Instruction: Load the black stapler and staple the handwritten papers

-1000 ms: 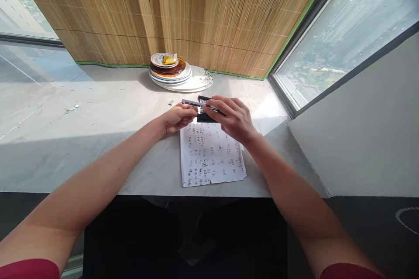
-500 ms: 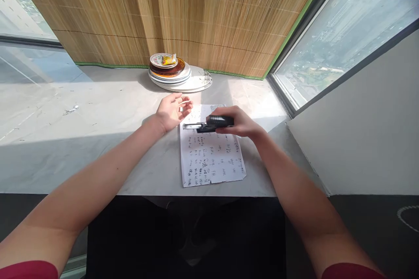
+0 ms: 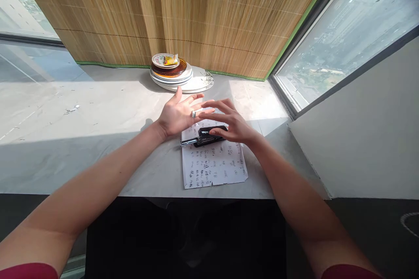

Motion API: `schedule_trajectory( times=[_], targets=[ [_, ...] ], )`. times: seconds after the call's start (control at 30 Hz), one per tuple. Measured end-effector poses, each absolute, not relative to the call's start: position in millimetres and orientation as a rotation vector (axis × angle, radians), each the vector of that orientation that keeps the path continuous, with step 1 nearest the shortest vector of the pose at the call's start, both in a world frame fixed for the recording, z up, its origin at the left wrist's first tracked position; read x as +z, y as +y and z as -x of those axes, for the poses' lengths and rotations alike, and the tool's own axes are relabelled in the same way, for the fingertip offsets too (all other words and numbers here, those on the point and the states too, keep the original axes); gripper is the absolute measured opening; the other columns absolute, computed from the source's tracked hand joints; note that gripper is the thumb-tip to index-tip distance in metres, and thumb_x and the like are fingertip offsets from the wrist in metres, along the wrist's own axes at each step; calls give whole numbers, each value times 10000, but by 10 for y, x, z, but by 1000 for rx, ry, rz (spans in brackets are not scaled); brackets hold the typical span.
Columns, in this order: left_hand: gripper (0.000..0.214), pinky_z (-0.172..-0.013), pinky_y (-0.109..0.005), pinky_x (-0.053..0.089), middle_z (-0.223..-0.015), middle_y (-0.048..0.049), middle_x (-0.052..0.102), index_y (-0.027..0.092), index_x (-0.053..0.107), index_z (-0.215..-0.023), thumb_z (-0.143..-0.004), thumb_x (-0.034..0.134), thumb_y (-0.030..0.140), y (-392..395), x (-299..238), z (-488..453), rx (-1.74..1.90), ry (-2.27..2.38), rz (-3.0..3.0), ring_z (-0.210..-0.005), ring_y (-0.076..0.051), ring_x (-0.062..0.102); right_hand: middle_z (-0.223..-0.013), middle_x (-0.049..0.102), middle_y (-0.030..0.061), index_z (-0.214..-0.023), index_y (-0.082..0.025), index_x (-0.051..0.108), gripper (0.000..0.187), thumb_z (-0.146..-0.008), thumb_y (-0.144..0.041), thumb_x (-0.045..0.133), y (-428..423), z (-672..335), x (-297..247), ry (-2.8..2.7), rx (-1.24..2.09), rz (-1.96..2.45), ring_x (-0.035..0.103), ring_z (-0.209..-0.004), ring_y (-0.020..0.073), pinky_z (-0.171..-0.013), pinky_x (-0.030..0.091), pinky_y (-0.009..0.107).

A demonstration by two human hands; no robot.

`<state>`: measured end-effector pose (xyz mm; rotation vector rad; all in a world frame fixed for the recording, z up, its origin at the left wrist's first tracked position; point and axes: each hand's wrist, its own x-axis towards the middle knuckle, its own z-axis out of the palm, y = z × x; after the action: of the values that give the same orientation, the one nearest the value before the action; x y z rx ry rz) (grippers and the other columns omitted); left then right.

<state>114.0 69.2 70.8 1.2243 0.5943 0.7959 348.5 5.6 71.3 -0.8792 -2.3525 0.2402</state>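
Observation:
My left hand [image 3: 178,115] is turned palm up with its fingers stretched out. On those fingers rests a small silvery piece, seemingly a short strip of staples [image 3: 193,114]. My right hand [image 3: 234,120] hovers to the right, fingers spread and reaching over to the left fingertips, with nothing in its grasp. Beneath it a black stapler [image 3: 207,139] lies on the sheet of paper [image 3: 216,170], its metal end pointing left. Handwriting in columns covers the sheet, and its lower edge is torn. The right thumb overlaps the stapler; whether it touches cannot be told.
A stack of plates [image 3: 172,79] stands at the back, topped by a small yellow packet [image 3: 170,59]. Some small white scraps [image 3: 72,108] lie on the grey counter [image 3: 98,157] at left. Behind hangs a bamboo blind [image 3: 183,13]; a white wall [image 3: 366,139] bounds the right.
My right hand has let go of the stapler, which now lies on the paper, and has opened toward the left fingers. My left hand has moved right and its fingers have stretched out.

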Motion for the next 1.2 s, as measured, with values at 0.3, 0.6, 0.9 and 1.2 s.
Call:
schedule_trajectory(
  times=[0.3,0.6,0.9,1.2],
  targets=[
    [613,-830,-451,578,-1141,-153,702,208,611,-1282,-983,543,739,727,618,-1090,835,648,-1284,-1104,-350,677,-1639,478,-24,-1505,-474,575,499,-1013,-463,658,-2,-3372,729,-2571,66,969,352,-1422,401,-1146,320,595],
    [592,-829,-427,560,-1156,-154,686,206,607,-1288,-984,577,713,695,684,-1109,845,668,-1293,-1150,-361,670,-1602,522,-19,-1483,-457,594,485,-1005,-504,661,-7,-3346,713,-2515,76,1000,379,-1414,403,-1148,331,596],
    [49,-983,-384,503,-1146,-97,642,232,648,-1013,-967,630,233,1056,527,-983,1352,1297,-1865,-1196,-292,593,-1433,641,71,-1354,-331,723,387,-1090,-496,492,284,-3869,626,-2018,118,1384,510,-1319,347,-1114,407,590],
    [316,-1115,-531,481,-1278,-152,605,243,716,-1168,-872,676,140,1176,451,-792,649,1968,-2197,-1295,-382,543,-1143,784,136,-986,-230,847,283,-1002,-415,633,330,-4165,555,-1676,284,2100,669,-1106,365,-941,512,522]
  ],
)
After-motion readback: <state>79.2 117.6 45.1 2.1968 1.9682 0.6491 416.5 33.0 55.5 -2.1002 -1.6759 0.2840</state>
